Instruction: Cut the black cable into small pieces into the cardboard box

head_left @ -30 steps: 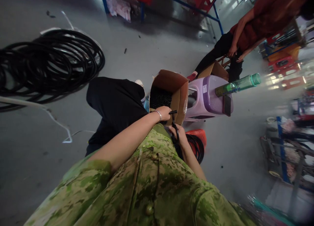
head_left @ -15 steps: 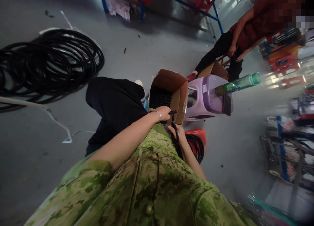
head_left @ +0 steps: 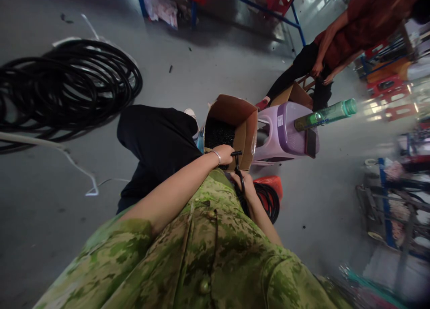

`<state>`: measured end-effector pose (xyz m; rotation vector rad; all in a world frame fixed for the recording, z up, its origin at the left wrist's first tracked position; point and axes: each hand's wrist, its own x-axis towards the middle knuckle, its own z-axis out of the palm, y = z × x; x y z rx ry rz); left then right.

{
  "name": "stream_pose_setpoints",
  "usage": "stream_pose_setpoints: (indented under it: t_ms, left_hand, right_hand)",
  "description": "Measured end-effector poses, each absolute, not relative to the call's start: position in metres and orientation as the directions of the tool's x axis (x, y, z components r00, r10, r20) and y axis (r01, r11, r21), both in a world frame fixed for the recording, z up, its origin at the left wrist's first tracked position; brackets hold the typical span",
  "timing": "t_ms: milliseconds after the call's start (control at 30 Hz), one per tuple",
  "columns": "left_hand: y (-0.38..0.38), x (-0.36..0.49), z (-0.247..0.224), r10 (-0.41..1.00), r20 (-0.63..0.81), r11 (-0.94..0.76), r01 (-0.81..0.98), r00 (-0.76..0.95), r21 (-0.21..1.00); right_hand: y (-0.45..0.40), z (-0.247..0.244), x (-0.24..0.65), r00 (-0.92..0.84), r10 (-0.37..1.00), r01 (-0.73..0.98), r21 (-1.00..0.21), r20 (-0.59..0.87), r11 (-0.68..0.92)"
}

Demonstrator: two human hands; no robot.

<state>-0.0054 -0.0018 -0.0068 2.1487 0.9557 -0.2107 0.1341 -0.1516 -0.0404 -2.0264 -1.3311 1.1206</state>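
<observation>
Closed around one end of a short black tube, my left hand wears a bracelet and hovers over the near side of an open cardboard box. Small black pieces lie inside the box. Just to the right and nearer my body, my right hand is closed on a slim black tool with a looped handle, possibly scissors. The tool's upper end meets the tube. Beside my right forearm is a coil of black tubing, partly over a red bag.
A purple stool holding a green bottle and a dark flat object stands beyond the box. Large black hose coils lie on the floor at left. Another person sits at upper right; racks line the right edge.
</observation>
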Motion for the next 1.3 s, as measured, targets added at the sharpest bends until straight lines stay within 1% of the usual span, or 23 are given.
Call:
stream_pose_setpoints:
  t_ms: [167,300,467,600,667,733,767,800,867,933,1000,1100,1300]
  left_hand:
    - [-0.002,-0.006,-0.005,0.552,-0.438,-0.436,0.693,0.71,0.574]
    - [-0.002,-0.007,-0.007,0.537,-0.446,-0.422,0.686,0.716,0.592]
    - [0.0,-0.008,-0.01,0.549,-0.458,-0.368,0.694,0.699,0.619]
    - [0.0,-0.007,-0.013,0.534,-0.46,-0.38,0.688,0.709,0.619]
    - [0.0,-0.006,-0.015,0.539,-0.449,-0.373,0.681,0.712,0.63]
    - [0.0,-0.004,-0.016,0.577,-0.431,-0.304,0.672,0.694,0.675]
    - [0.0,-0.003,-0.015,0.601,-0.431,-0.232,0.663,0.673,0.712]
    - [0.0,-0.002,-0.014,0.621,-0.443,-0.136,0.645,0.647,0.752]
    - [0.0,-0.001,-0.012,0.632,-0.5,0.11,0.57,0.592,0.815]
    - [0.0,0.0,-0.009,0.617,-0.561,0.339,0.458,0.551,0.822]
    - [0.0,-0.001,-0.007,0.62,-0.605,0.48,0.368,0.5,0.796]
    - [0.0,-0.001,-0.008,0.669,-0.632,0.546,0.318,0.392,0.775]
    - [0.001,-0.001,-0.018,0.769,-0.566,0.487,0.301,0.297,0.82]
  right_hand:
    - [-0.151,-0.039,0.133,0.183,0.917,0.577,-0.716,-0.355,-0.393]
    - [-0.151,-0.037,0.133,0.203,0.919,0.61,-0.691,-0.337,-0.388]
    - [-0.154,-0.04,0.131,0.227,0.915,0.612,-0.682,-0.332,-0.4]
    - [-0.158,-0.046,0.127,0.285,0.911,0.61,-0.676,-0.299,-0.413]
    - [-0.159,-0.049,0.124,0.315,0.899,0.574,-0.693,-0.304,-0.435]
    - [-0.157,-0.05,0.12,0.345,0.877,0.491,-0.733,-0.333,-0.471]
    - [-0.155,-0.05,0.119,0.357,0.865,0.438,-0.754,-0.354,-0.489]
    - [-0.153,-0.05,0.118,0.37,0.851,0.385,-0.772,-0.372,-0.505]
    - [-0.147,-0.049,0.117,0.408,0.822,0.292,-0.796,-0.398,-0.531]
    - [-0.142,-0.048,0.116,0.448,0.796,0.234,-0.806,-0.407,-0.544]
    - [-0.138,-0.047,0.116,0.474,0.779,0.209,-0.807,-0.411,-0.553]
    - [-0.134,-0.049,0.115,0.472,0.783,0.24,-0.795,-0.405,-0.557]
    - [-0.128,-0.052,0.115,0.417,0.83,0.38,-0.759,-0.37,-0.529]
